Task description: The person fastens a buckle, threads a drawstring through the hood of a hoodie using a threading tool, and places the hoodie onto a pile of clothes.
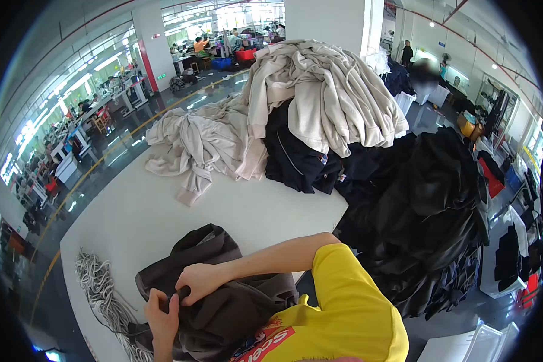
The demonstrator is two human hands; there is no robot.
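A dark brown garment [208, 241] lies bunched on the near part of the white table, against the yellow shirt of the wearer. My right hand [202, 282] reaches across from the right, its thumb and fingers closed on a fold of the cloth. Just left and nearer, my left hand [163, 317] pinches at the same spot, thumb and forefinger almost touching the right fingertips. Anything small between the fingertips is hidden. Beside the left hand, a bundle of grey cords [96, 283] trails along the table's left edge, with a thin dark strand running toward the garment.
Light beige garments [326, 90] are heaped high at the table's far side, over dark navy clothes [295, 160]. More beige pieces [208, 139] spread to the left. A large black garment pile [422, 211] rises on the right. A clear plastic bin [479, 344] stands lower right.
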